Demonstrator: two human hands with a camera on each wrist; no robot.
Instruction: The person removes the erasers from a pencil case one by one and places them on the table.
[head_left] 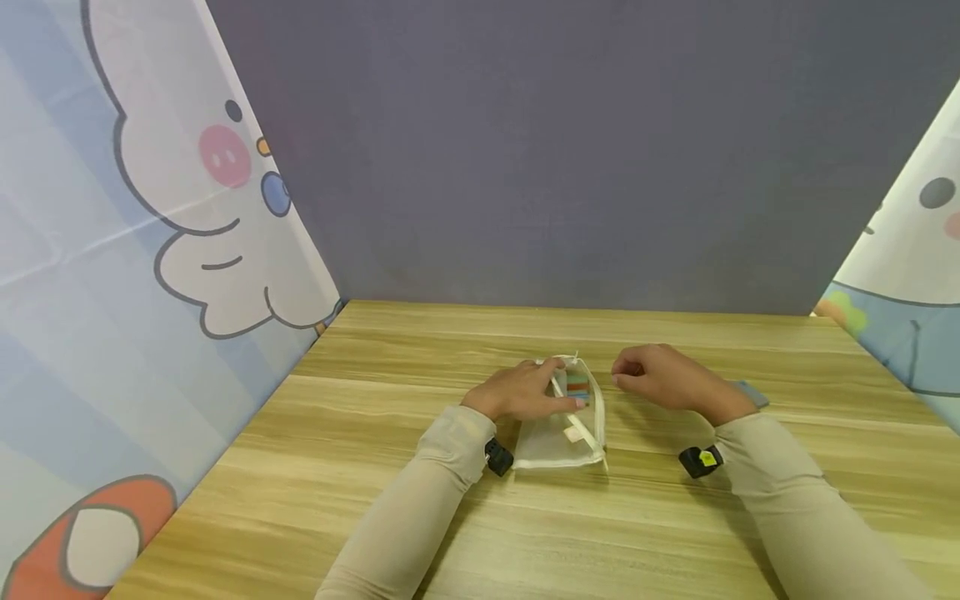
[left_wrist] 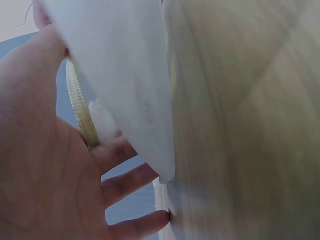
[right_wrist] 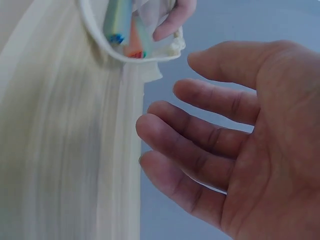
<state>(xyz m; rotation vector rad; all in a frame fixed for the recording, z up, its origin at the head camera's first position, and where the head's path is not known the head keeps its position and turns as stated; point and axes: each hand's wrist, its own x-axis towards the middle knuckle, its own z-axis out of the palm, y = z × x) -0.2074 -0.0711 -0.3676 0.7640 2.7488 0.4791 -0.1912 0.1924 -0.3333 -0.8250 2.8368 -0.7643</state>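
Observation:
A whitish, see-through zip pouch (head_left: 551, 446) lies on the table with its mouth spread. My left hand (head_left: 521, 392) grips the pouch by its edge, some fingers reaching over the opening. In the left wrist view, the pale pouch wall (left_wrist: 125, 75) passes between thumb and fingers. Inside sit coloured sticks (head_left: 577, 386), green, orange and blue; the right wrist view shows a blue-green stick (right_wrist: 118, 22) and an orange one (right_wrist: 135, 40) near the rim. To the right of the pouch, my right hand (head_left: 663, 375) hovers with loosely bent fingers and holds nothing.
A flat grey-blue item (head_left: 752, 393) lies on the wooden table (head_left: 300, 475) beyond my right wrist, partly hidden by it. A dark grey panel (head_left: 562, 158) stands along the table's back edge. Cartoon-printed cloth (head_left: 67, 275) hangs at both sides.

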